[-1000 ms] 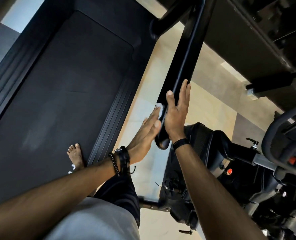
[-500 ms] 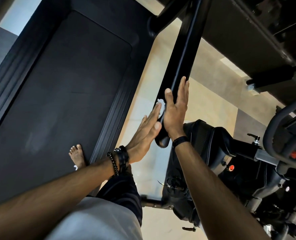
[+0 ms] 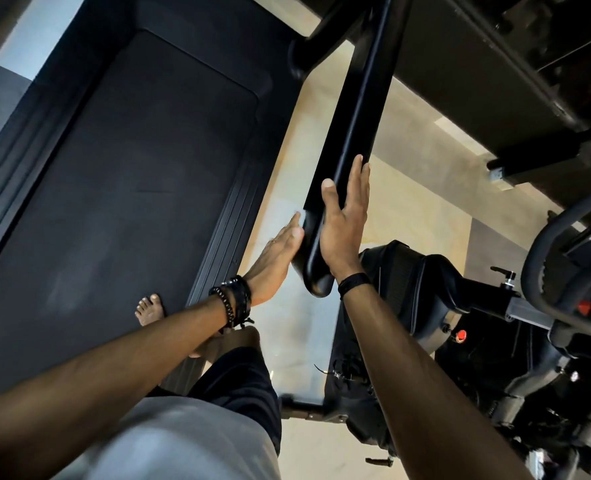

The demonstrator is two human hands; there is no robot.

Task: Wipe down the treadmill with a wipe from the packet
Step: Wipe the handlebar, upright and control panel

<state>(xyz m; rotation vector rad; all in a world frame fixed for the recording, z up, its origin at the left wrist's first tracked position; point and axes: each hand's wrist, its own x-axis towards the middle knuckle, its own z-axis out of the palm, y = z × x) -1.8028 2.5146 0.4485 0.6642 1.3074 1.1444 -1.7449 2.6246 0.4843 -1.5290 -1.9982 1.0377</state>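
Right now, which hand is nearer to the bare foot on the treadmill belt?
Left. The left hand presses the handrail on the belt side, just above the bare foot. The right hand lies against the handrail's far side, farther away.

I have a single view, from a wide-angle camera worn on the head, tilted steeply down and forward. It sits close above both forearms, looking along the black padded treadmill handrail [image 3: 358,109] to the dark rubber running belt [image 3: 124,188] and pale tiled floor [image 3: 422,209] below.
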